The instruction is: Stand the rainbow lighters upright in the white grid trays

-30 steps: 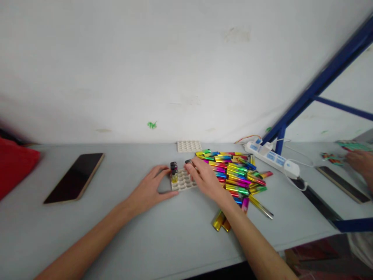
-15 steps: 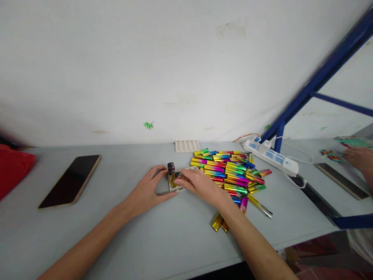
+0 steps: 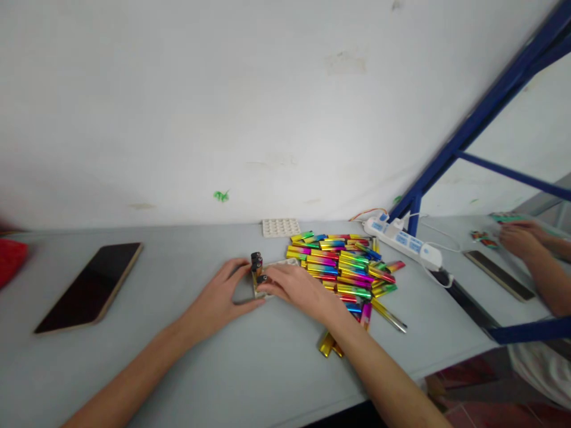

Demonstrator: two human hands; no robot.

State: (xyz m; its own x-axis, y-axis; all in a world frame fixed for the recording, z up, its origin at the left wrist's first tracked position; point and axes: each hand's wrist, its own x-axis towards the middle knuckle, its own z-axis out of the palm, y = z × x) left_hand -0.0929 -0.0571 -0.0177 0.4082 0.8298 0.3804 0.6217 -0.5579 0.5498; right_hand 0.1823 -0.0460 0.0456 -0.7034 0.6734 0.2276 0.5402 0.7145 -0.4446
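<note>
Black-topped slim piece (image 3: 262,279) sits clamped between the right hand's (image 3: 301,290) fingers, above a pale, round-socketed tray (image 3: 291,261); the left hand (image 3: 216,300), thumb and fingers apart, flanks upright black-topped pieces (image 3: 256,262). Rightward, glossy metallic rainbow-coloured tubes (image 3: 354,279) heap on the smooth grey bench (image 3: 200,374).

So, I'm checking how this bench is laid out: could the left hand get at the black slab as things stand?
Probably yes: only tabletop shows between the left hand and the black slab. It would first have to leave the pale tray, though, which it seems to be touching.
</note>
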